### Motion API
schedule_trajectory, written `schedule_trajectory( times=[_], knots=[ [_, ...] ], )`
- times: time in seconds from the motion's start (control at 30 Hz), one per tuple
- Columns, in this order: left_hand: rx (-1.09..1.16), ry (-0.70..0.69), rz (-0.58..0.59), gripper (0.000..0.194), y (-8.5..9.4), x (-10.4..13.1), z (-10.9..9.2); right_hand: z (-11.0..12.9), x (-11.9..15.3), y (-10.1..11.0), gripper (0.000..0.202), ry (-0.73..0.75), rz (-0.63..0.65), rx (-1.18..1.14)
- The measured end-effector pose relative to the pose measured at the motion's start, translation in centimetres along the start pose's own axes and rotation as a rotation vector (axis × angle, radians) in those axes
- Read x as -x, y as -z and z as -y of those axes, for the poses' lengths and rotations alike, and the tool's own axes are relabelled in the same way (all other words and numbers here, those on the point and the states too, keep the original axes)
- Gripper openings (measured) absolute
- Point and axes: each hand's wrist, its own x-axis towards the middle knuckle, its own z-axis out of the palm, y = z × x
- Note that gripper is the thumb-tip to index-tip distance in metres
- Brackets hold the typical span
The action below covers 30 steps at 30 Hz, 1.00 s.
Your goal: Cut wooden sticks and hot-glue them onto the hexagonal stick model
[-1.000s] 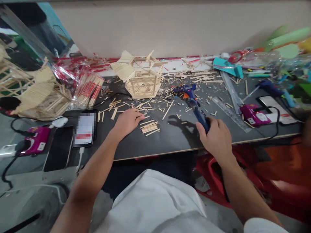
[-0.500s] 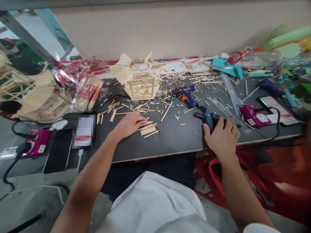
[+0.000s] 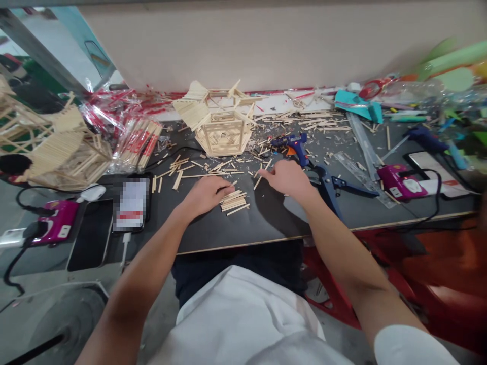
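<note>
My left hand [image 3: 207, 196] rests on the dark table beside a small pile of short wooden sticks [image 3: 234, 203], its thumb and fingers pinched at the pile's upper left; what they hold is too small to make out. Over the loose sticks, my right hand [image 3: 287, 178] reaches inward, with its fingertips hidden beneath it near a thin stick [image 3: 260, 181]. Blue cutters [image 3: 327, 190] lie with their handles spread, just right of my right hand. Behind that hand is a blue glue gun [image 3: 299, 147]. A wooden stick model [image 3: 224, 132] stands at the back middle.
More stick models [image 3: 64, 152] and wrapped stick bundles [image 3: 142, 142] occupy the left. Two phones [image 3: 91, 235] lie near a purple power adapter [image 3: 57, 223]. Another purple adapter [image 3: 401, 182], rulers [image 3: 361, 144] and a phone lie right. Scraps litter the table's back [image 3: 323, 121].
My right hand has let go of the blue cutters and moved left to the loose sticks. The cutters' handles now lie spread apart. My left hand has barely shifted.
</note>
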Motion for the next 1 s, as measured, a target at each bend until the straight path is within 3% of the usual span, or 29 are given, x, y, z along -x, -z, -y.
schedule_trajectory(
  times=[0.1,0.2,0.33,0.47,0.57,0.67,1.0],
  knots=[
    [-0.002,0.014,-0.005,0.035,0.0,-0.1,-0.1,0.5,-2.0,0.1,0.038,0.006,0.145,-0.079],
    [0.019,0.033,-0.025,0.035,0.0,-0.1,-0.3,0.0,-2.2,0.0,0.039,0.013,0.21,-0.195],
    [0.237,0.095,-0.109,0.025,-0.2,-0.1,-0.6,-0.2,-0.8,0.4,0.028,0.068,0.098,-0.533],
    [0.377,0.185,-0.257,0.019,-0.3,-0.1,-0.3,2.2,-0.2,0.6,0.012,0.413,-0.091,-0.731],
    [0.418,0.224,-0.334,0.019,-0.2,-0.2,0.4,4.7,-0.9,0.1,0.014,0.655,-0.104,-0.659],
    [0.382,0.248,-0.33,0.018,-0.1,-0.2,1.1,6.1,-1.8,-1.2,0.016,0.769,-0.087,-0.649],
    [0.266,0.189,-0.285,0.013,-0.4,-0.2,2.4,5.5,-2.0,-4.7,0.017,0.749,0.025,-0.905]
  ],
)
